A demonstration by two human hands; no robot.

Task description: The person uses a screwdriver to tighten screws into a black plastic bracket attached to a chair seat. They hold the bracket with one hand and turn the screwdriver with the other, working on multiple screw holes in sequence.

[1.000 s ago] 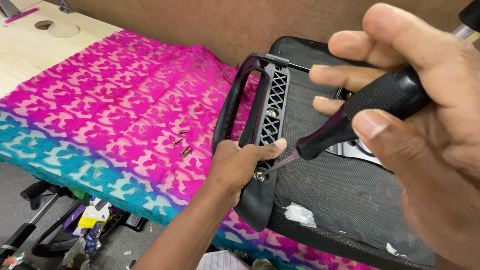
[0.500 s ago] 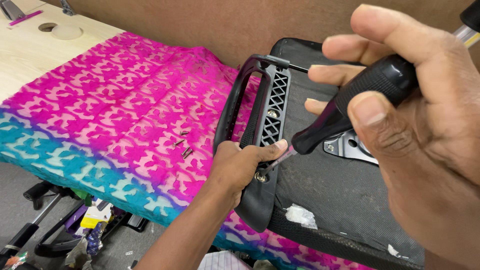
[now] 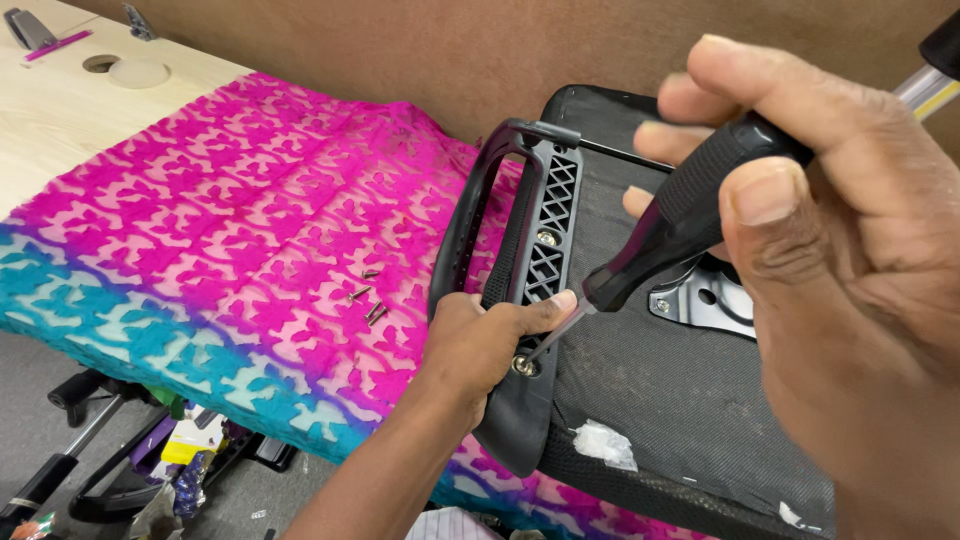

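My right hand (image 3: 830, 290) grips the black handle of a screwdriver (image 3: 680, 215). Its metal tip sits on a screw (image 3: 523, 365) low on a black plastic armrest (image 3: 520, 250). The armrest lies along the left edge of an upturned black chair seat (image 3: 690, 400). My left hand (image 3: 480, 345) clasps the armrest's lower part, thumb lying beside the screwdriver's shaft. A second screw (image 3: 547, 237) shows higher up in the armrest's lattice.
Several loose screws (image 3: 366, 298) lie on a pink and teal patterned cloth (image 3: 230, 220) covering a wooden table (image 3: 60, 110). A metal bracket (image 3: 700, 300) is fixed to the seat underside. Black chair parts (image 3: 110, 440) lie on the floor below left.
My right hand with the screwdriver has shifted slightly up and left and turned. My left hand keeps its hold on the armrest.
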